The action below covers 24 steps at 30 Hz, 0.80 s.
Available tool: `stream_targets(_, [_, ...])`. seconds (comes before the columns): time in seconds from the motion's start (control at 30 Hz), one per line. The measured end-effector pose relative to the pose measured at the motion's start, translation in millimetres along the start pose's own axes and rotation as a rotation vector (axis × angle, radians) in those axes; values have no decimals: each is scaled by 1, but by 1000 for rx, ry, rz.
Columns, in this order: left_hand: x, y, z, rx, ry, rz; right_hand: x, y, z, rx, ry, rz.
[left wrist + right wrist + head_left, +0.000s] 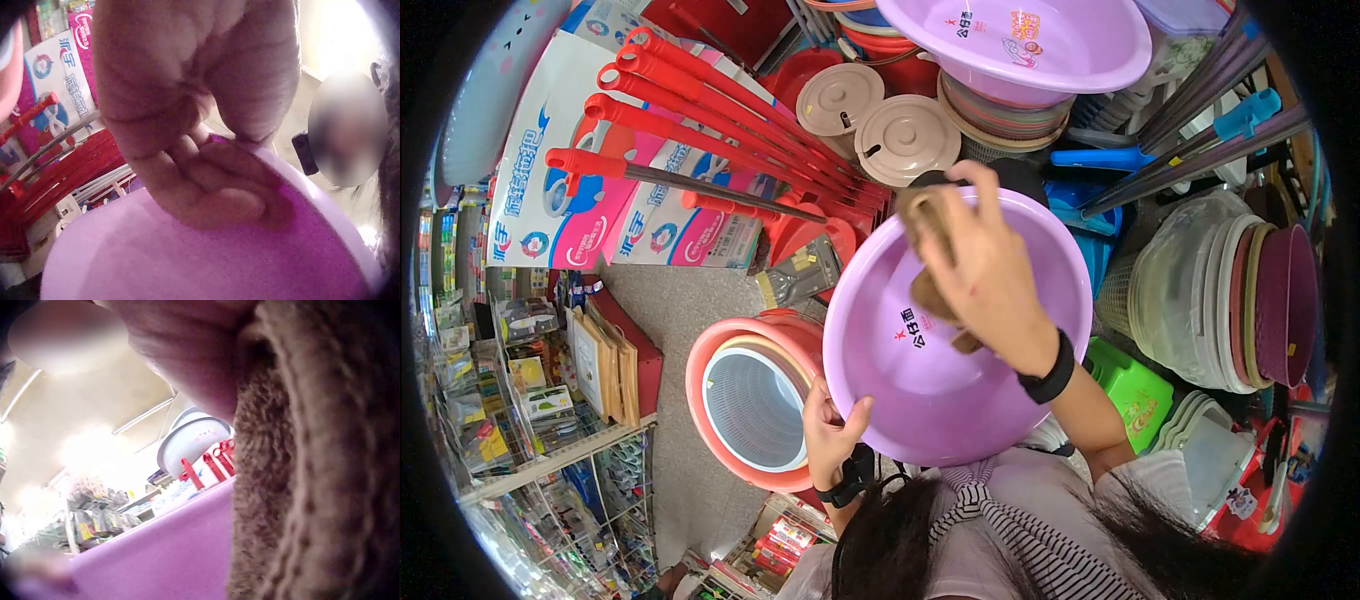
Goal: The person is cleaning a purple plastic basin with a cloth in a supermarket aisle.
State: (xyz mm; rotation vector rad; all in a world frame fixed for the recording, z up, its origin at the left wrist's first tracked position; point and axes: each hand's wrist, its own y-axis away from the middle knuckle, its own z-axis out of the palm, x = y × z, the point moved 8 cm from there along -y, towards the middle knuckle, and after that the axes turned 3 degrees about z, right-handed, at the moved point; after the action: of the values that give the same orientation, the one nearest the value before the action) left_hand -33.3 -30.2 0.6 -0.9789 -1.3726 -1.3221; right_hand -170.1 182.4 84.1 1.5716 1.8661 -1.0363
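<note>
A large light-purple basin [930,405] with printed characters inside tilts in front of the person's body. At its lower-left rim, the left hand [832,428] grips the edge; in the left wrist view its fingers [231,209] lie against the purple wall. The right hand [990,280] is over the basin's inside, holding a folded brown cloth [927,215]. Fuzzy pile and a stitched border show on that cloth [265,469] in the right wrist view. Part of the cloth hangs below the hand, against the purple inside in the head view.
Red-handled poles [700,120] slant across printed boxes [550,160] at the upper left. A pink-and-white nested basket [755,405] stands beside the held basin. Another purple basin [1090,40] tops a stack behind. Stacked tubs [1285,305] and a green plastic item [1135,395] are on the right.
</note>
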Motion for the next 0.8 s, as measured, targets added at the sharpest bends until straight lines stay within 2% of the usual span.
stream_targets(0.07, [-2, 1, -3, -4, 3, 0, 22, -3, -12, 92, 77, 49])
stream_targets(0.17, [-11, 3, -5, -39, -9, -45, 33, -5, -12, 45, -41, 56])
stream_targets(0.3, [-2, 2, 0, -54, 3, 10, 33, -11, -10, 2, -76, 70])
stream_targets(0.37, [1, 3, 2, -66, 32, 41, 25, -16, -11, 8, -165, -14])
stream_targets(0.43, [-6, 8, 8, -184, 41, 23, 15, -20, -12, -20, -132, -47])
stream_targets(0.47, [-10, 9, 6, -184, 41, 20, 6, -22, -12, -50, -101, -83])
stream_targets(0.53, [-21, 18, 23, -457, 54, -17, -9, -26, -18, -28, -97, -133])
stream_targets(0.6, [-27, 21, 32, -499, -11, -31, -23, -28, -18, -104, -114, -241])
stream_targets(0.67, [-20, 21, 55, -665, -298, 191, -28, -26, -18, -95, -80, -296])
stream_targets(0.73, [-25, 18, 56, -656, -358, 206, -31, -19, -12, -178, 9, -341])
stream_targets(0.8, [-41, 11, 38, -542, -405, 51, -27, -13, -9, -162, 32, -366])
